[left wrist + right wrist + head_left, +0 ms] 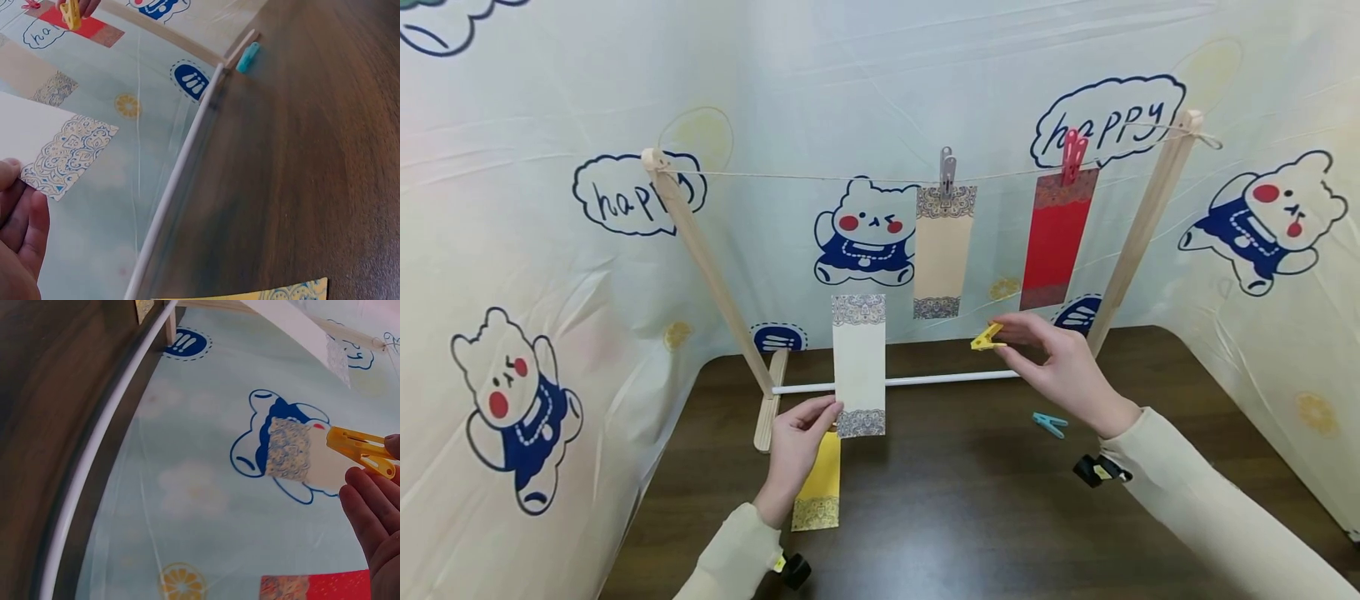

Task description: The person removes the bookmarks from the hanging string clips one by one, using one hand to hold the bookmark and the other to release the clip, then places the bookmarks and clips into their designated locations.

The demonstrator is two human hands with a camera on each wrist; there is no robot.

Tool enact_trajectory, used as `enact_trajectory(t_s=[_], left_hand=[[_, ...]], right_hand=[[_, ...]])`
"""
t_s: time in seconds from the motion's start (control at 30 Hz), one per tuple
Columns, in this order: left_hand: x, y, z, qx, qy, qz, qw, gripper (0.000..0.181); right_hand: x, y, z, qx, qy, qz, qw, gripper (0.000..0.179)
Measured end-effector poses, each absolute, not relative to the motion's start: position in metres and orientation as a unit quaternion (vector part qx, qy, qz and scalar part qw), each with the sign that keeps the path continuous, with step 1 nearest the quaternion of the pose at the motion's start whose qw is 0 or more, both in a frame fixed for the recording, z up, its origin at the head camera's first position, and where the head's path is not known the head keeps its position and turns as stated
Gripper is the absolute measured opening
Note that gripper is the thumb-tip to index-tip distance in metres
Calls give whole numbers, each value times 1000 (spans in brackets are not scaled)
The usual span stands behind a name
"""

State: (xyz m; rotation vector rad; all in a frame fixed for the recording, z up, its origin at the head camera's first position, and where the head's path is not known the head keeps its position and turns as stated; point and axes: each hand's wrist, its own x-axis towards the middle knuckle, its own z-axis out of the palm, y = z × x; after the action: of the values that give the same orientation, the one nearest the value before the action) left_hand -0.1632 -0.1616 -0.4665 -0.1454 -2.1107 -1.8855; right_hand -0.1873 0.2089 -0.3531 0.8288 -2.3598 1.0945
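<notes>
My left hand (797, 442) pinches a white paper strip (860, 358) with patterned ends by its lower left edge, holding it upright above the table. Between the thumb and fingers of my right hand (1060, 367) is a yellow clothespin (987, 337), which points left in the head view. A string (790, 176) runs between two wooden posts behind the hands. From it hang a cream paper strip (942, 254) under a grey clothespin (948, 171) and a red paper strip (1056, 242) under a red clothespin (1073, 157).
A yellow paper strip (817, 483) lies on the dark table (940, 508), partly behind my left hand. Right of the middle lies a blue clothespin (1049, 424). A white rod (951, 379) joins the feet of the left post (711, 275) and right post (1142, 233).
</notes>
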Motion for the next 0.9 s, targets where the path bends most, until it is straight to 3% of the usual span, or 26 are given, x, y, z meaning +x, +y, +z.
enact_trajectory(t_s=[0.67, 0.9], left_hand=[[-154, -183, -467, -17, -775, -623, 106, 21], [-148, -190, -473, -19, -777, -618, 116, 18]], right_hand=[[-180, 241, -395, 272, -864, 380, 188, 46], [-175, 250, -412, 253, -877, 368, 178, 44]])
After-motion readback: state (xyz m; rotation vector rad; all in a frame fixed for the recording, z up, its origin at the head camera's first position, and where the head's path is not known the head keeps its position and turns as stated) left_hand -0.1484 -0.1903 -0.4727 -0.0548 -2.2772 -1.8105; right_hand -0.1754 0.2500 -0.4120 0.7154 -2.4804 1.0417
